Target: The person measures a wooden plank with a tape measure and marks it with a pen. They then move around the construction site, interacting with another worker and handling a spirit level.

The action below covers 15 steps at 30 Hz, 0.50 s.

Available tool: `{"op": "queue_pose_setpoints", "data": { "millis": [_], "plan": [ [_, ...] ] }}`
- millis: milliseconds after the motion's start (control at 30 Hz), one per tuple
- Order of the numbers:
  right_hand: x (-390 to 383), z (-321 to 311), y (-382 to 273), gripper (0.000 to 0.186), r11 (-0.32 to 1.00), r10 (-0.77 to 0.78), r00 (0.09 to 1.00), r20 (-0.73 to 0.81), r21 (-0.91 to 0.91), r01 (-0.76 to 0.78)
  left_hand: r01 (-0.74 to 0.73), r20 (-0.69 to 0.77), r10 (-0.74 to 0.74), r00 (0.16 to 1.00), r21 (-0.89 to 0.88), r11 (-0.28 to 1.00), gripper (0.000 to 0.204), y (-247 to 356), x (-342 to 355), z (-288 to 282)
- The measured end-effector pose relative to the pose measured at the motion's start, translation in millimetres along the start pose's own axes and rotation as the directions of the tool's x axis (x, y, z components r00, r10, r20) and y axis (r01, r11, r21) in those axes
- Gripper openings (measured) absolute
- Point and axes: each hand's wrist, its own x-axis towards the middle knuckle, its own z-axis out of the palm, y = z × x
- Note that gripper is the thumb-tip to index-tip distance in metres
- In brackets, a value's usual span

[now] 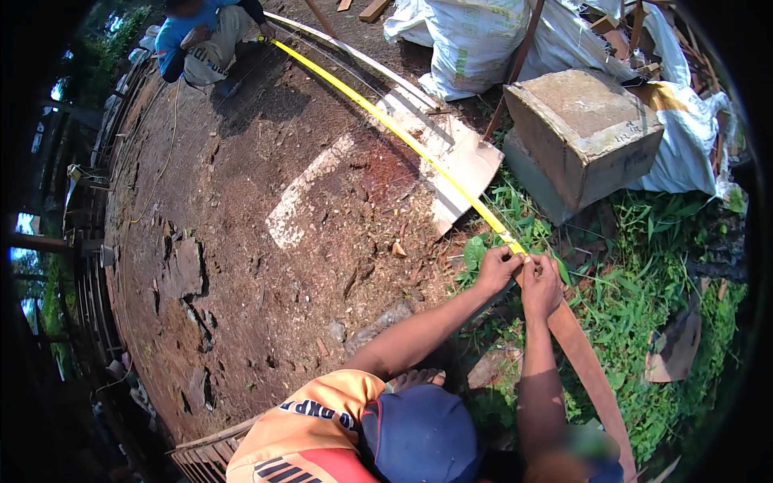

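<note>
Neither my left hand nor my right hand can be made out as mine. Below me a co-worker in an orange shirt and dark blue cap (423,427) has both hands (523,274) at the near end of a yellow tape measure (386,122), pinched against a reddish-brown board (581,362). The tape stretches to a second person in a blue shirt (183,40), crouching at the upper left with a hand by its far end. A long pale strip (354,52) runs beside the tape, which crosses a light, flat sheet (467,153).
A weathered block-like box (584,121) stands at the right before white sacks (463,44) and scrap wood. Green weeds (652,266) border the board. Bare dirt (209,185) with wood flakes and stones spans the middle and left. A thin cord and railings line the far left.
</note>
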Motion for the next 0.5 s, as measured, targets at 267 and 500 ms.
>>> {"op": "queue_pose_setpoints", "data": {
  "millis": [267,500],
  "plan": [
    [-0.1,-0.6,1.6,0.018,0.999,-0.021,1.0,-0.017,-0.026,0.02,-0.002,0.001,0.002,1.0,0.034,0.999,0.016,-1.6,-0.4,-0.5],
    [0.5,0.0,-1.2,0.02,1.0,-0.003,1.0,-0.016,0.009,0.003,0.006,0.006,-0.006,1.0,0.05,0.999,0.014,6.0,-1.4,-0.8]
  ]
}}
